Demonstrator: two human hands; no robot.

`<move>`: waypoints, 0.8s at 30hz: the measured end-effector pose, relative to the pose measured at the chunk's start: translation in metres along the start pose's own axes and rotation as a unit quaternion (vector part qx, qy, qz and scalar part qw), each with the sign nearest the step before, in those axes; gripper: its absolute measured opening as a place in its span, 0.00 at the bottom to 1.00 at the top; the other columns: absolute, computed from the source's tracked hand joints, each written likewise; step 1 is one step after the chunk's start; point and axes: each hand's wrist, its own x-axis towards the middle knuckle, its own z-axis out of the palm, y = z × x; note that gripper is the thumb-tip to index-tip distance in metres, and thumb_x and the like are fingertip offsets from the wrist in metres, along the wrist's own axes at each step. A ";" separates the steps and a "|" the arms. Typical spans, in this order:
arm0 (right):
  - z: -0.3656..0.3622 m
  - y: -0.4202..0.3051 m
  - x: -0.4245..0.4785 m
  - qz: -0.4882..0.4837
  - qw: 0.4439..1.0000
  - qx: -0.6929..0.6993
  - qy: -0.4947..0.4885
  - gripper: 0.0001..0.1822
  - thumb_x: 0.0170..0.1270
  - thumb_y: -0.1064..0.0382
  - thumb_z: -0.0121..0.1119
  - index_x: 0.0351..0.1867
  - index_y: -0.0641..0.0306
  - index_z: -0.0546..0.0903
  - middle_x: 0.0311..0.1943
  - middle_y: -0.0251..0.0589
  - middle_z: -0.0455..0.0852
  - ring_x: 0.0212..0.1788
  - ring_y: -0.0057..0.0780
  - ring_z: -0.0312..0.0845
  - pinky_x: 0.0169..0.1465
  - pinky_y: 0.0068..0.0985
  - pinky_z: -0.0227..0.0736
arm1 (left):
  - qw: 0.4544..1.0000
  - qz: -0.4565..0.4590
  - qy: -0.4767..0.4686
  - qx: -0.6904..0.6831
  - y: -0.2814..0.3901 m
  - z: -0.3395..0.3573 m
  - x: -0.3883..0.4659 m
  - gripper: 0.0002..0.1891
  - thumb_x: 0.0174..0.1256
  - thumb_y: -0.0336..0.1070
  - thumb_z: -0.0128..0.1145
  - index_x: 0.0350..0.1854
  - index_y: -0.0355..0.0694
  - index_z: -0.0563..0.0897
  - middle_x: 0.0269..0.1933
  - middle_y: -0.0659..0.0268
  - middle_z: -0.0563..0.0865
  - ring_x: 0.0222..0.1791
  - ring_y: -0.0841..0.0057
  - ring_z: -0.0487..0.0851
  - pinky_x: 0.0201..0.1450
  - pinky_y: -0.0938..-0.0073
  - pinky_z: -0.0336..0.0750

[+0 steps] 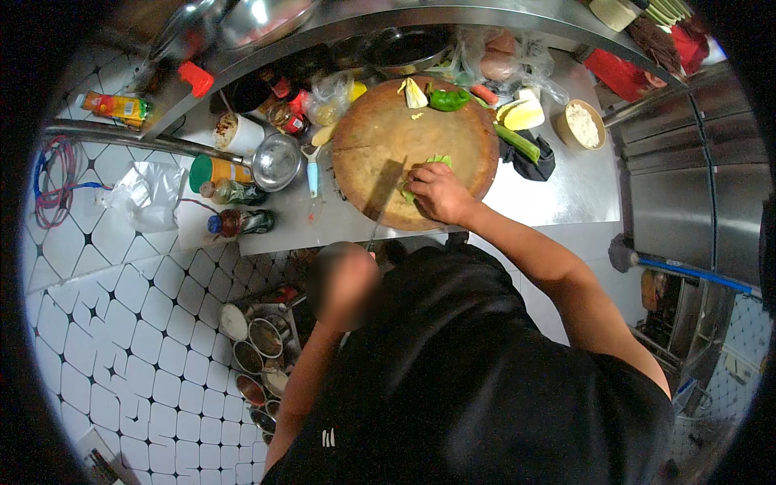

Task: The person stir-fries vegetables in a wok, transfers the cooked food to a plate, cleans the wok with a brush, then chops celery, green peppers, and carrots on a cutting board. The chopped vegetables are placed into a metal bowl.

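A round wooden chopping block lies on the steel counter. On its near part, my right hand presses down on a piece of green leafy vegetable, partly hidden under the fingers. My left hand, blurred in the picture, is below the counter's front edge. A kitchen knife extends from it, its blade over the block just left of my right hand; the handle is hidden. At the block's far side sit a pale yellow cabbage piece and a green pepper.
Right of the block are a green stalk on black material, yellow pieces and a bowl of white food. To the left lie a peeler, a metal bowl and bottles. A steel shelf spans the back.
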 end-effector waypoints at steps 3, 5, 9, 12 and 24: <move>0.005 0.002 0.000 -0.010 1.000 0.006 0.026 0.15 0.54 0.66 0.66 0.46 0.57 0.86 0.48 0.40 0.84 0.56 0.44 0.76 0.61 0.39 0.69 | 0.975 0.035 0.179 -0.128 -0.015 0.014 -0.011 0.12 0.76 0.33 0.48 0.54 0.36 0.78 0.47 0.56 0.82 0.46 0.65 0.81 0.52 0.66 0.77; 0.003 0.001 0.004 -0.017 0.999 0.010 0.033 0.14 0.54 0.67 0.66 0.45 0.57 0.86 0.47 0.40 0.84 0.56 0.44 0.76 0.60 0.40 0.69 | 0.968 0.018 0.137 -0.208 -0.016 0.025 -0.008 0.11 0.76 0.34 0.48 0.54 0.37 0.78 0.48 0.56 0.81 0.47 0.65 0.81 0.52 0.65 0.77; 0.019 0.013 -0.004 -0.011 0.999 0.022 0.021 0.15 0.50 0.70 0.64 0.42 0.61 0.86 0.46 0.45 0.85 0.53 0.46 0.78 0.59 0.41 0.71 | 0.984 0.056 -0.155 0.069 -0.009 0.004 0.006 0.13 0.77 0.35 0.49 0.58 0.39 0.77 0.52 0.58 0.81 0.52 0.66 0.80 0.59 0.65 0.76; 0.027 0.016 -0.005 -0.016 0.998 0.042 0.049 0.17 0.50 0.68 0.65 0.45 0.61 0.87 0.48 0.45 0.84 0.57 0.48 0.77 0.63 0.41 0.71 | 0.872 -0.271 -0.122 -0.390 -0.015 -0.068 0.024 0.34 0.76 0.58 0.46 0.63 0.26 0.76 0.61 0.41 0.81 0.60 0.44 0.81 0.61 0.53 0.74; 0.012 0.017 -0.014 -0.025 0.998 0.022 0.054 0.16 0.52 0.64 0.64 0.45 0.60 0.87 0.53 0.44 0.84 0.61 0.44 0.75 0.66 0.41 0.67 | 0.838 -0.275 -0.153 -0.447 -0.001 -0.077 0.037 0.26 0.76 0.54 0.47 0.54 0.31 0.80 0.44 0.43 0.85 0.47 0.45 0.83 0.51 0.54 0.75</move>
